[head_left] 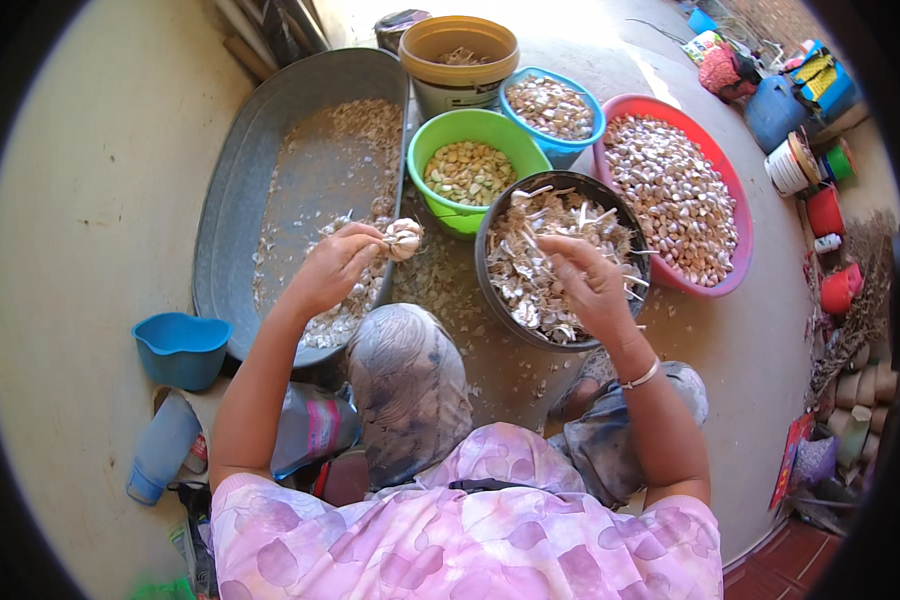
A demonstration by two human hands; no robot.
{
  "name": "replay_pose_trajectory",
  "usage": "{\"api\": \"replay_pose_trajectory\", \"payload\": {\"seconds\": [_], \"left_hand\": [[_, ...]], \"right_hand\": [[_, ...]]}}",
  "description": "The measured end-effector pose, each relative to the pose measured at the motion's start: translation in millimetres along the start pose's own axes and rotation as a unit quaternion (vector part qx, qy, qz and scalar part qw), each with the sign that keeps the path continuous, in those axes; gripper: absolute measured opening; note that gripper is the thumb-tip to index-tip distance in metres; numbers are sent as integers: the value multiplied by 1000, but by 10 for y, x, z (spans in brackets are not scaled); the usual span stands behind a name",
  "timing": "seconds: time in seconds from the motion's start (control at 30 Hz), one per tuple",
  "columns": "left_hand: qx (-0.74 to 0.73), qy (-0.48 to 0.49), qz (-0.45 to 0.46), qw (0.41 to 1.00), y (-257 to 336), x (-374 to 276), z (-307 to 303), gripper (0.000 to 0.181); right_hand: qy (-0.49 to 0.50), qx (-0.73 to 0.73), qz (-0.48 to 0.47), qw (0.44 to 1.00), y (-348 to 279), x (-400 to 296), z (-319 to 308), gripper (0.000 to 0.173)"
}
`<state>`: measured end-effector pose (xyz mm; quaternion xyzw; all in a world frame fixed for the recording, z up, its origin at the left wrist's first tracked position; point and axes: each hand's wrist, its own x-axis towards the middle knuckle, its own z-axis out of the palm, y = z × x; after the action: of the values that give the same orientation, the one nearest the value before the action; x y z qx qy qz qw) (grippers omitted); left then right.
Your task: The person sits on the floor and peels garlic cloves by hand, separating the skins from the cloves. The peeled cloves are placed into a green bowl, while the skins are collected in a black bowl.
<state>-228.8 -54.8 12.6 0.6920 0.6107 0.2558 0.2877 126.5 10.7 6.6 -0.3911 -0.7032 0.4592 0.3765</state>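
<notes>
My left hand (341, 262) pinches a garlic bulb (403, 239) by its stem end, above the right edge of a grey metal tub (225, 225). Inside that tub lie more garlic bulbs (371, 281) and loose papery skins (364, 124). My right hand (589, 285) hovers over a black tub (487, 289) heaped with garlic skins, roots and dry stalks (562, 217). A pale stalk is beside its fingertips; whether they grip it is unclear. Beyond stand a green basin (420, 169) of peeled-looking cloves (470, 172) and a pink basin (742, 225) of unpeeled cloves (671, 195).
A light-blue bucket (544, 73) of cloves and a yellow-rimmed bucket (457, 73) stand at the back. An empty blue container (182, 349) sits left of my arm. Skin scraps litter the floor (510, 375). Buckets and a blue drum (775, 111) line the right side.
</notes>
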Motion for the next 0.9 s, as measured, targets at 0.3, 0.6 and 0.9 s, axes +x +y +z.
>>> {"api": "replay_pose_trajectory", "payload": {"seconds": [0.3,0.6,0.9], "left_hand": [[-34,-107,243,964,1742,519,872,23],[-262,-207,121,935,1864,784,1318,70],[-180,-79,156,968,1631,874,1556,59]], "right_hand": [[3,447,152,881,298,-330,-135,43],[30,468,190,863,197,-513,-502,47],[132,92,92,983,140,-544,-519,56]]}}
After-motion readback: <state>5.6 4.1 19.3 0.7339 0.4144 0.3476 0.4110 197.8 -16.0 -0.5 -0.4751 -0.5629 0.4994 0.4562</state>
